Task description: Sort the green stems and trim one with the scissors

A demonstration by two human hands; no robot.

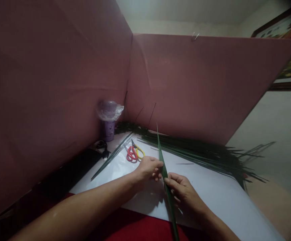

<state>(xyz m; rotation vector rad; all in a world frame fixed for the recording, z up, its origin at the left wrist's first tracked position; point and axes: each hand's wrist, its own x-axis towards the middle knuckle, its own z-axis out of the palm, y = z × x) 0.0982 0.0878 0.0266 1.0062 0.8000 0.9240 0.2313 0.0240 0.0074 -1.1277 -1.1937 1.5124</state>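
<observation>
A long, narrow green leaf runs from its pointed tip, above the white sheet, down toward the bottom edge of the view. My left hand pinches it from the left, thumb and fingers on its upper part. Just below, my right hand grips the same leaf from the right; some of its fingers are hidden. Beyond my left hand lie red-handled scissors and yellow-handled scissors, close together on the white sheet.
A big pile of long green leaves stretches along the back and right. Several thin leaf strips lie at the left. A purple cup with clear plastic stands near a black cable. Pink panels rise behind.
</observation>
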